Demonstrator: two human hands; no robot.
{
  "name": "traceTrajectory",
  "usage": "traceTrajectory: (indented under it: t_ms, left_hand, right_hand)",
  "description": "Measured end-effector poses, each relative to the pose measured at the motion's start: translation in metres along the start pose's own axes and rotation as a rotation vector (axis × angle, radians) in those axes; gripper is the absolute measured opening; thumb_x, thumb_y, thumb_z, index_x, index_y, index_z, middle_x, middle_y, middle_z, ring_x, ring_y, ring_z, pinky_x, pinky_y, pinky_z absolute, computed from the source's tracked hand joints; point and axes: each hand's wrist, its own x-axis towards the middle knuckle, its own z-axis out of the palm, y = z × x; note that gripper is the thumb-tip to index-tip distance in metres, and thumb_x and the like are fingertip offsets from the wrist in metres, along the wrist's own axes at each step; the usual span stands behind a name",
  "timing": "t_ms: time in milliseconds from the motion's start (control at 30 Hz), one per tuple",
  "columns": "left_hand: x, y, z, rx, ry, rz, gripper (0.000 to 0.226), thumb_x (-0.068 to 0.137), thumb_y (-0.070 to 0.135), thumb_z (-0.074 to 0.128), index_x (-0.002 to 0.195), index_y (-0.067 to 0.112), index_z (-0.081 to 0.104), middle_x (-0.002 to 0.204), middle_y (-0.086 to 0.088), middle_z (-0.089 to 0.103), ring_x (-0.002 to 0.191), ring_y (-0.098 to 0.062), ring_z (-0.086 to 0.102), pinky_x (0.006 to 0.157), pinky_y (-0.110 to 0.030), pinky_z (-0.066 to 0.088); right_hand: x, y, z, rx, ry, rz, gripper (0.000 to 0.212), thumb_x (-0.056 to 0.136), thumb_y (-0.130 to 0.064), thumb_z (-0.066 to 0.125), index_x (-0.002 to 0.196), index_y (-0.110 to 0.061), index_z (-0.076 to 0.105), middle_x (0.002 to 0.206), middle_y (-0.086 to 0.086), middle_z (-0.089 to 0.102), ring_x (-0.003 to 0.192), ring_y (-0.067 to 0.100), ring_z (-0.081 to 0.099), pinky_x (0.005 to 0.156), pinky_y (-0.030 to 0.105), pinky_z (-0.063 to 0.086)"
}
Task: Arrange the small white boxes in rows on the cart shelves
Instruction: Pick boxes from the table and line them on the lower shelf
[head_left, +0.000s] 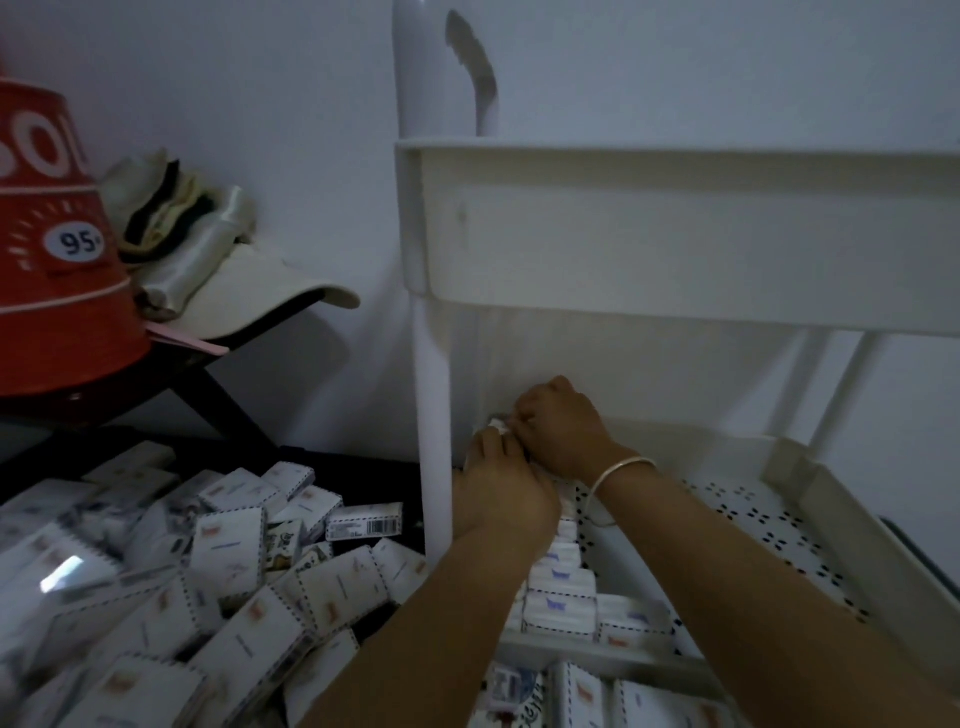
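We see both hands deep in the cart's mid shelf (810, 499), at its back-left corner by the post (434, 415). The right hand (563, 426), bracelet (623, 467) on the wrist, has a narrow grip: fingertips pinch a small white box (497, 423) just off the back wall. Most of that box is hidden, so we can't tell its long axis or which way it faces. The left hand (501, 499) sits just below, fingers curled up to the same box; we can't tell whether its grip is on the box or only touching.

The row (561, 584) on the shelf runs front to back along the left side, boxes packed touching, long sides across the shelf, blue marks up. One more box (631, 621) sits beside the row's front end, to its right. The rest of the perforated floor is bare.

The lower shelf (597, 657) holds more boxes, flat, approx. side by side. The top shelf (675, 228): contents not visible.

Left of the cart, a loose pile (218, 571) of the same boxes lies at all angles. Behind it: a red bucket (52, 260) and a cap (260, 291).
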Motion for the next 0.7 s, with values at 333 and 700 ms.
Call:
traceTrajectory:
  t_ms: [333,700]
  left_hand:
    - [0.006,-0.002,0.002,0.064,-0.101,0.029,0.059,0.102,0.027,0.023,0.155,0.015,0.0,0.162,-0.004,-0.01,0.15,-0.021,-0.005,0.121,-0.043,0.003]
    - [0.005,-0.001,0.001,0.03,-0.106,0.017,0.056,0.103,0.028,0.023,0.155,0.016,0.008,0.163,-0.003,0.005,0.149,-0.015,0.003,0.118,-0.037,0.012]
  right_hand:
    - [0.002,0.025,-0.016,-0.033,-0.194,0.153,0.039,0.097,-0.039,0.045,0.135,-0.032,0.051,0.133,0.009,0.05,0.122,0.029,0.048,0.099,0.041,0.044]
    - [-0.001,0.015,-0.012,-0.019,-0.187,0.157,0.035,0.098,-0.025,0.047,0.131,-0.014,0.046,0.123,0.02,0.042,0.103,0.037,0.055,0.088,0.04,0.049]
